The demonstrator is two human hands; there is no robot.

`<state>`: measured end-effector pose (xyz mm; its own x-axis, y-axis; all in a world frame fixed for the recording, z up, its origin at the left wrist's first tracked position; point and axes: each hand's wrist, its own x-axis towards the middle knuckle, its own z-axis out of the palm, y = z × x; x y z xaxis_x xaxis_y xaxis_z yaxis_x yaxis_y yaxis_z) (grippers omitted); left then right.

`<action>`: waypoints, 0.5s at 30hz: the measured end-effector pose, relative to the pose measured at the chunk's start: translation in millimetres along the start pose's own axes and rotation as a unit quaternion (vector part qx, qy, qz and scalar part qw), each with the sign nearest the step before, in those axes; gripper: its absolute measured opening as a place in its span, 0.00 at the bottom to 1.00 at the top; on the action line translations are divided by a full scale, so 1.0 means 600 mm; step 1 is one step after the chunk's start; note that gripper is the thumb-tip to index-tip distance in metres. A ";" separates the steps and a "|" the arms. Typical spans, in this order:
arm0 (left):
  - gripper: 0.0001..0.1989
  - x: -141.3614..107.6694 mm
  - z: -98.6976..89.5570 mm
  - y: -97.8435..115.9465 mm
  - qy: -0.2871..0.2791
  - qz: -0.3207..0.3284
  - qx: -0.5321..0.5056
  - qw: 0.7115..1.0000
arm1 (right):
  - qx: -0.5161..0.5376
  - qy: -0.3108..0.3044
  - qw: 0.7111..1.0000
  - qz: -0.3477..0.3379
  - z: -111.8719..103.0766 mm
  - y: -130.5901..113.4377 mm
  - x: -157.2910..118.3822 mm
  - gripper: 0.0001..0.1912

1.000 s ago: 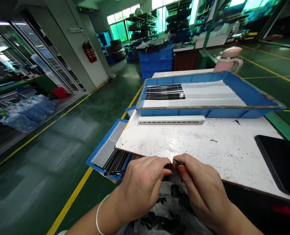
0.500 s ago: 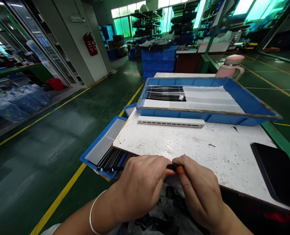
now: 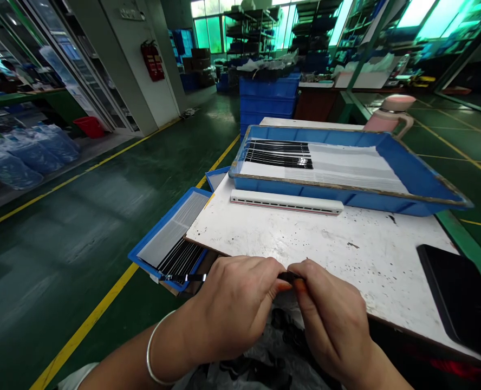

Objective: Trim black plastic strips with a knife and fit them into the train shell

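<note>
My left hand (image 3: 238, 306) is closed round a thin black strip (image 3: 192, 278), whose free end sticks out to the left past the fist. My right hand (image 3: 332, 317) pinches the strip's other end, thumb against forefinger, close to the left fingertips. Both hands are held just in front of the near edge of the white table (image 3: 281, 238). The short bit of strip between them is mostly covered by fingers. Similar black strips (image 3: 279, 154) lie on white sheets in the big blue tray (image 3: 333, 192).
A long white plastic bar (image 3: 285, 201) lies before the tray. A dark phone (image 3: 455, 292) rests at the right, a pink jug (image 3: 389, 114) behind the tray. Lower left of the table, another blue tray (image 3: 137, 252) holds more strips. Stacked blue crates (image 3: 268, 97) stand beyond.
The camera view has shifted slightly. Both hands stay closed on the strip at about the same place, with the right hand turned a little.
</note>
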<state>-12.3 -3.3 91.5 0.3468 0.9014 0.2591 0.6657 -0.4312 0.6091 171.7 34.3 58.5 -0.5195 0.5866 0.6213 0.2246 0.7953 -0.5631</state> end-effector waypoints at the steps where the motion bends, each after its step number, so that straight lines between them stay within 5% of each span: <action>1: 0.13 0.000 0.000 -0.001 -0.003 -0.002 -0.005 1.000 | 0.000 -0.002 1.000 -0.003 0.000 0.000 0.000 0.09; 15: 0.13 -0.001 0.001 -0.007 -0.014 0.001 -0.062 0.998 | 0.009 -0.016 0.999 -0.039 -0.009 0.005 0.008 0.11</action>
<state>-15.0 -2.1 88.3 0.3681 0.8980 0.2412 0.5776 -0.4241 0.6975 174.4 40.4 62.5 -0.5610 0.5181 0.6456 0.1680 0.8349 -0.5241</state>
